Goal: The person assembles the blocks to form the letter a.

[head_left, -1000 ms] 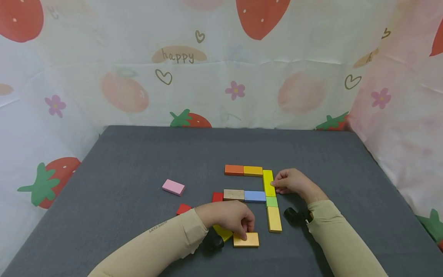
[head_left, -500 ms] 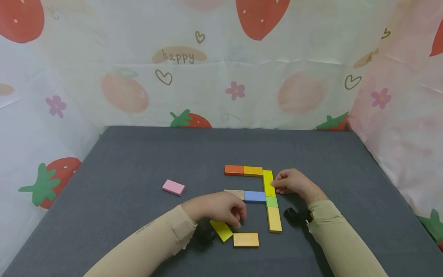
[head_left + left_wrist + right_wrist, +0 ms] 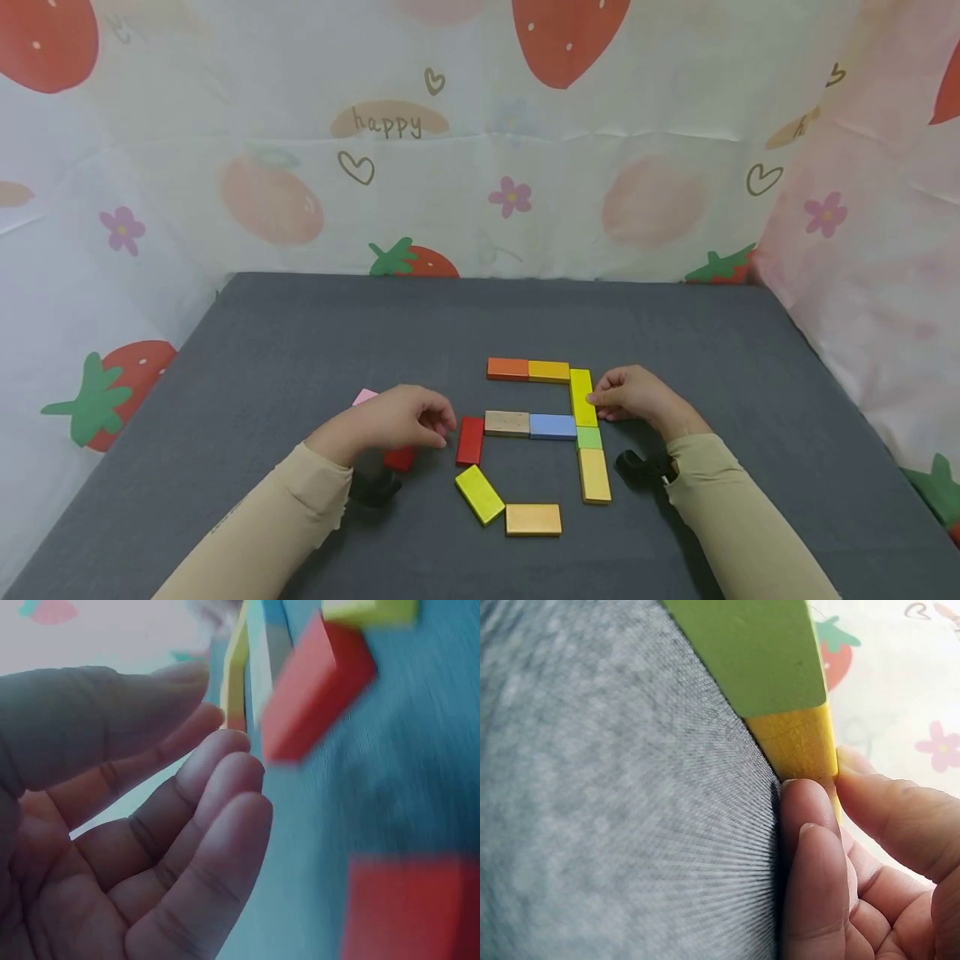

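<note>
My left hand (image 3: 397,418) hovers over the left part of the layout, fingers loosely bent. Nothing shows between its thumb and fingertips in the left wrist view. Just below it lies a red block (image 3: 400,459); a pink block (image 3: 364,397) is partly hidden behind the hand. My right hand (image 3: 636,398) holds the edge of a long yellow block (image 3: 581,397), thumb on top and fingertips against the side. That block touches a green block (image 3: 588,437), with a pale yellow block (image 3: 595,477) below.
An orange block (image 3: 507,368) and a golden one (image 3: 548,372) form the top row. A wood-coloured block (image 3: 507,423) and a blue block (image 3: 552,427) make the middle row. Left and below are another red block (image 3: 470,442), a tilted yellow-green block (image 3: 480,495) and a tan block (image 3: 533,519).
My left hand has lifted off the tan block and moved left and away, uncovering the upright red block and the tilted yellow-green block. The right hand stays on the long yellow block.
</note>
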The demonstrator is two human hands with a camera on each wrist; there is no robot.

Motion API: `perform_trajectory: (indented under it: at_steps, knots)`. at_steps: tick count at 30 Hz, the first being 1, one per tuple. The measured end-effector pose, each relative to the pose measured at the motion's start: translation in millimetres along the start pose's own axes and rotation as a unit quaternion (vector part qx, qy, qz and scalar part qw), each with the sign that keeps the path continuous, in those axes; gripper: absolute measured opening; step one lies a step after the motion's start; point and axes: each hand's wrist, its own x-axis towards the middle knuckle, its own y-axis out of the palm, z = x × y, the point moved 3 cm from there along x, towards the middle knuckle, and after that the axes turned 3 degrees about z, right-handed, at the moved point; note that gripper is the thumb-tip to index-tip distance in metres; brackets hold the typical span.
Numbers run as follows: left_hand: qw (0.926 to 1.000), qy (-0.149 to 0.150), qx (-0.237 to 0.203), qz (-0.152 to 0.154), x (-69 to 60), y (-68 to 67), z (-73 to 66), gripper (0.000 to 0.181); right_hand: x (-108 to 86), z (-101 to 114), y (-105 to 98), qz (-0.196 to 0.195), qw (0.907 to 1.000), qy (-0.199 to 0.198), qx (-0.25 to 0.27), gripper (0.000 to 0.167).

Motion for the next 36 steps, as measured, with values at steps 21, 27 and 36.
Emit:
perform_trajectory:
  at_steps: [21, 27, 36]
  knots:
    - [0.9996, -0.029, -0.007, 0.002, -40.7, -4.5, 50.8, 0.021, 2.3, -1.3, -0.2, -0.001, 1.0000, 0.005, 0.001, 0.021]
    - [0.9999, -0.004, 0.012, -0.008, -40.2, -2.4, 48.2, 0.018, 2.0, -1.3, -0.4, -0.001, 1.0000, 0.007, 0.001, 0.020]
    - [0.9997, -0.016, 0.020, -0.004, -38.3, 0.8, 45.7, 0.019, 2.5, -1.8, -0.1, -0.003, 0.9999, 0.011, 0.004, 0.021]
